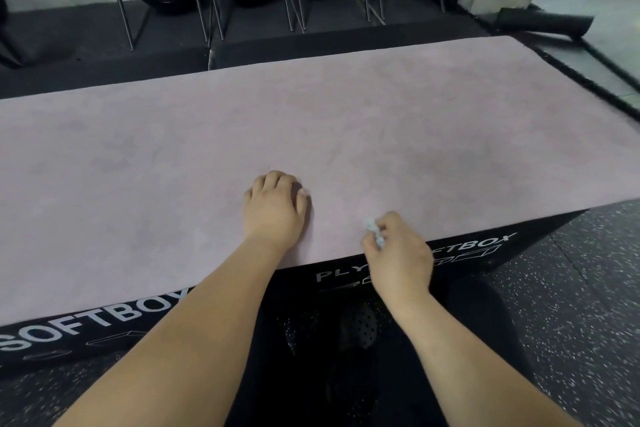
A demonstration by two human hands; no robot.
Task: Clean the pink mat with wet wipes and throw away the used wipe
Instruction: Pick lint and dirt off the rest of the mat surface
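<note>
Lettering: we read "SOFTBOX" on the black box point(145, 329), lower left.
Left hand point(275, 208): curled, empty, on pink mat point(311, 114).
Right hand point(398, 253): pinches crumpled wipe point(374, 230).

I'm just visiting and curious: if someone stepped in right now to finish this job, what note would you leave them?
Left hand: fingers curled, rests on the pink mat, nothing visible in it.
Right hand: pinches a crumpled wipe at the mat's near edge.
The mat lies flat on the black soft boxes.
Done: hard to judge; there are faint darker patches on the mat.
Left: finish any wiping, then throw away the wipe. No bin is in view.
</note>
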